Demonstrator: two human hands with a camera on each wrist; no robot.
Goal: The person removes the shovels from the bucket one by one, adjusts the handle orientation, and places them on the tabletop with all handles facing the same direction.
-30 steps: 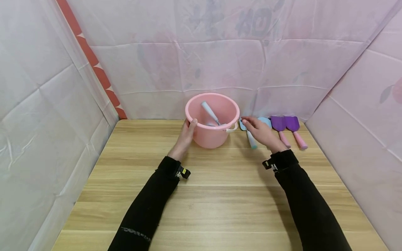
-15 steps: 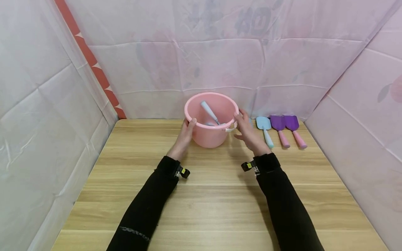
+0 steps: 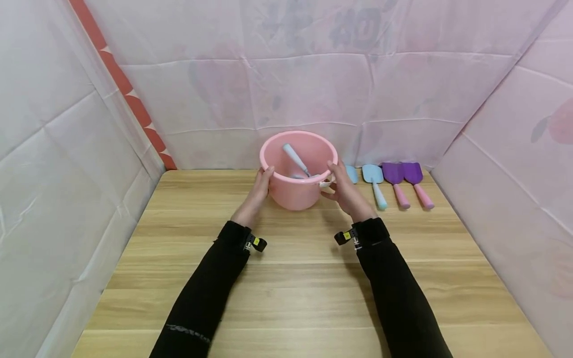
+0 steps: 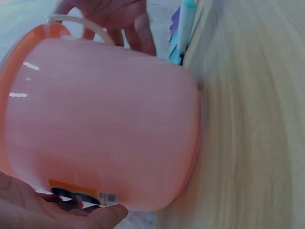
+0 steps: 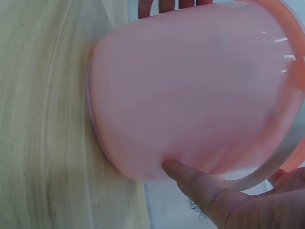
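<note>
Pink sheeting walls in the wooden table [image 3: 286, 278]. I have the pink bucket [image 3: 298, 191] at the far edge, left hand [image 3: 259, 186] and right hand [image 3: 345, 191] cupping opposite sides to steady it; a scoop [image 3: 295, 160] leans inside, four more shovels [image 3: 394, 184] lie beside it.

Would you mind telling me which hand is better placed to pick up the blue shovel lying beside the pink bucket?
Probably the right hand: it rests on the pink bucket on the side nearest the blue shovel. The left hand holds the far side.
</note>
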